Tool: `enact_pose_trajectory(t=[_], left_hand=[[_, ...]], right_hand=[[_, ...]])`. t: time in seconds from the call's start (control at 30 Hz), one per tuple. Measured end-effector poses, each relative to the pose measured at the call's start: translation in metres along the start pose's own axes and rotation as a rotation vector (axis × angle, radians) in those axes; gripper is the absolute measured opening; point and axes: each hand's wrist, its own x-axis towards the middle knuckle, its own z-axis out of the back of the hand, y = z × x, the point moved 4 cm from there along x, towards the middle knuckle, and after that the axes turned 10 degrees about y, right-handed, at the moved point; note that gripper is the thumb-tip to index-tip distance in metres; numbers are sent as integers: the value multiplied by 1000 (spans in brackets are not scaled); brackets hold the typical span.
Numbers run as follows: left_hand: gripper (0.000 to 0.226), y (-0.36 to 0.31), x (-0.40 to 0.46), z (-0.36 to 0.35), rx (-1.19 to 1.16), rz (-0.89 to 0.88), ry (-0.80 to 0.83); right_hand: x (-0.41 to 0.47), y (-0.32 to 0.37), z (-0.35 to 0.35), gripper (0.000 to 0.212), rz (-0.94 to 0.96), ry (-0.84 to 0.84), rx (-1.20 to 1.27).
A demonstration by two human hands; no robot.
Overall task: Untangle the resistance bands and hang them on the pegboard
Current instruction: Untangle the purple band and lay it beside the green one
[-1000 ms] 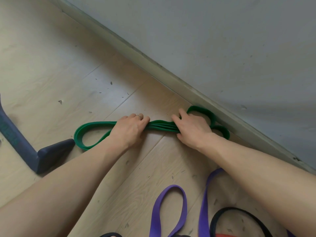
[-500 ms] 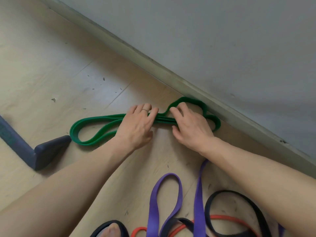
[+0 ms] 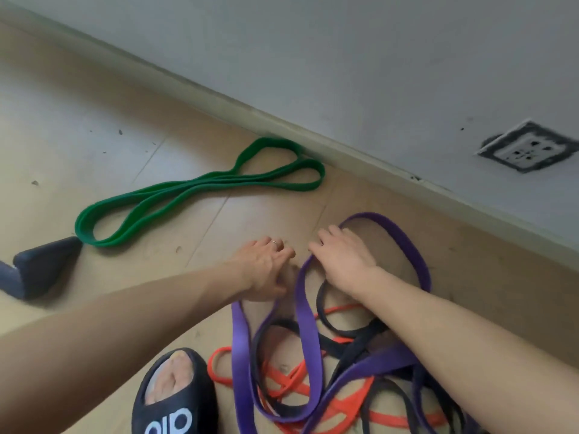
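Observation:
The green band (image 3: 200, 186) lies folded double on the wooden floor near the baseboard, free of both hands. In front of me a purple band (image 3: 410, 249), a black band (image 3: 354, 349) and an orange band (image 3: 282, 383) lie tangled in a heap. My left hand (image 3: 266, 267) hovers at the heap's upper left, fingers relaxed, just above a purple loop. My right hand (image 3: 341, 258) rests over the top purple loop with loose fingers and grips nothing that I can see. No pegboard is in view.
A grey wall with a baseboard (image 3: 344, 148) runs diagonally behind the bands, with a socket (image 3: 526, 148) at the right. A dark blue padded foot of some equipment (image 3: 40, 267) sits at the left. My foot in a black slipper (image 3: 175, 399) is beside the heap.
Both hands have let go of the green band and drawn back to the tangled heap. The view has dropped, so more of the tangle and my slipper show.

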Motion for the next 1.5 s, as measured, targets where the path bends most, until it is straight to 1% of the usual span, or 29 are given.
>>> enact_pose_trajectory(t=[0.1,0.2,0.27,0.37,0.43,0.47,0.53,0.57,0.6,0.63,0.7,0.8,0.83,0.9,1.0,1.1,1.17,1.2,1.27,1.33,1.4,1.47,1.5], left_hand=[[73,-12,-15,19,-136,-4,108],[81,-28,-42,46,-293,13,164],[84,-41,-62,67,-323,26,147],[76,-62,-91,97,-374,47,61],[61,-81,-111,117,-444,38,-44],[50,-91,-122,125,-476,28,-105],[30,-109,-145,141,-562,-12,-234],[25,-116,-158,148,-616,-40,-291],[25,-123,-170,153,-683,-70,-327],[29,-130,-182,156,-759,-99,-342],[45,-139,-202,158,-881,-145,-342],[69,-157,-229,163,-975,-249,-295],[73,-164,-237,165,-996,-285,-287],[70,-176,-249,170,-1002,-327,-305],[49,-189,-257,171,-986,-323,-378],[20,-195,-256,170,-991,-279,-430],[12,-196,-254,174,-968,-269,-451],[10,-196,-253,176,-957,-286,-450],[16,-196,-251,180,-919,-331,-445],[21,-195,-250,182,-835,-356,-442],[20,-193,-248,186,-747,-377,-471],[21,-194,-248,189,-634,-388,-509],[22,-194,-248,191,-557,-379,-532]], right_hand=[[-18,-10,14,25,-21,9,-91],[-53,-13,46,27,7,-105,-31],[-80,-14,73,25,34,-202,36],[-124,-15,119,29,37,-322,56],[-157,-15,148,35,31,-374,72],[-174,-15,161,35,26,-392,95],[-204,-16,186,27,16,-438,191],[-217,-17,197,23,-1,-465,247],[-230,-18,207,21,-25,-494,305],[-243,-20,216,20,-45,-535,377],[-270,-21,233,17,-52,-659,559],[-311,-19,254,6,3,-871,800],[-323,-16,257,4,26,-923,865],[-342,-11,260,5,75,-996,1045],[-354,-7,257,8,131,-998,1328],[-359,-8,253,8,135,-946,1364],[-362,-14,252,9,124,-944,1365],[-364,-18,251,10,115,-948,1375],[-368,-29,250,11,97,-973,1413],[-369,-42,248,12,66,-1005,1468],[-367,-55,245,12,31,-1021,1517],[-363,-65,243,13,4,-997,1562],[-360,-70,241,15,-8,-948,1584]])
